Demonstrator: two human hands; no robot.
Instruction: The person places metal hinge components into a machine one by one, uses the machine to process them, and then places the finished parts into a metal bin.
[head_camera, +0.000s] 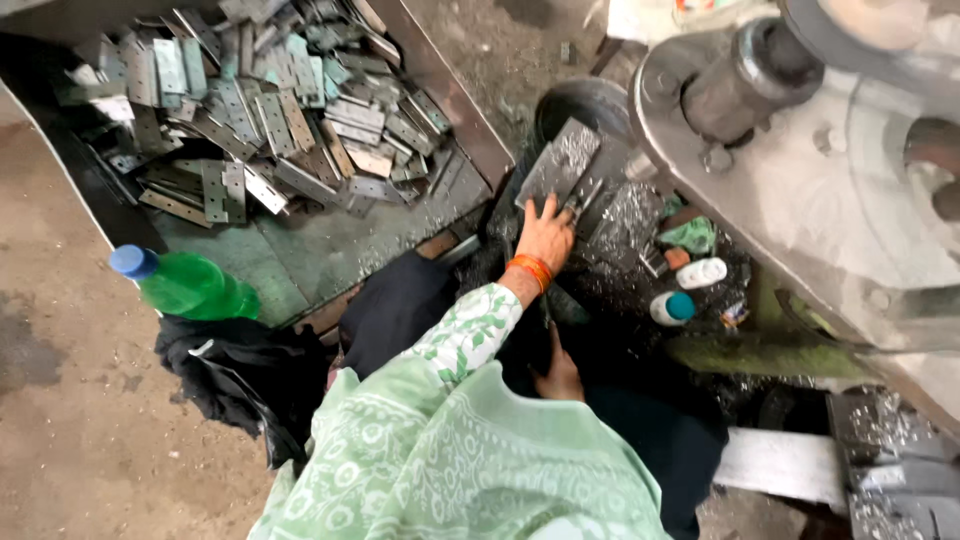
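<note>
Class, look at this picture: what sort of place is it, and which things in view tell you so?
Probably a small metalworking shop. A tray holds a heap of punched metal plates, a heavy press machine stands at the right, and metal shavings lie around the left hand, which rests on a flat metal piece.

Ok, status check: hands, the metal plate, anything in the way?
Left hand flat on metal plate. Right hand low by lap, looks empty. Small bottles and metal shavings beside plate.

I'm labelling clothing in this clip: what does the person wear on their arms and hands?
Both hands are bare, no gloves. The left hand has orange bangles at the wrist and a white sleeve with a green leaf print. The right hand is mostly hidden; its sleeve cannot be seen.
</note>
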